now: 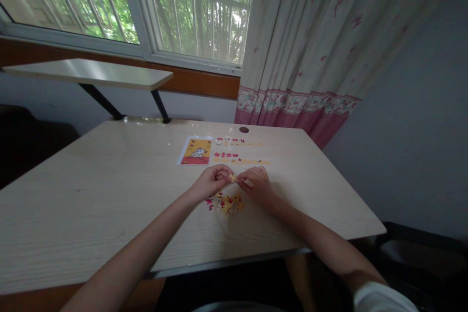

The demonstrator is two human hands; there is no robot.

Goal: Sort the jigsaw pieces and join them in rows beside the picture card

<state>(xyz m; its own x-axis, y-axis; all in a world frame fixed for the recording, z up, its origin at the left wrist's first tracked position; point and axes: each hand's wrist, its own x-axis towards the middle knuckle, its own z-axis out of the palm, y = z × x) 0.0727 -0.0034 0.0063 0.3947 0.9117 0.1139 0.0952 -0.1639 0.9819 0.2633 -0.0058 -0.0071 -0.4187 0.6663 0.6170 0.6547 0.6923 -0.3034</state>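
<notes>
A small yellow jigsaw puzzle piece is pinched between the fingertips of my left hand and my right hand, a little above the table. Both hands are closed, their fingertips meeting at the piece. Just below them lies a loose pile of puzzle pieces in yellow, red and pale colours. Beyond my hands, more pieces are laid out in rows: red pieces with a yellow row under them, and a similar pair of rows farther back. Left of the rows lies a picture sheet showing a white animal on yellow and red.
The light wooden table runs to a front edge close to my body. A raised shelf on dark legs stands at its back left. Near the back edge is a round cable hole. A patterned curtain hangs behind.
</notes>
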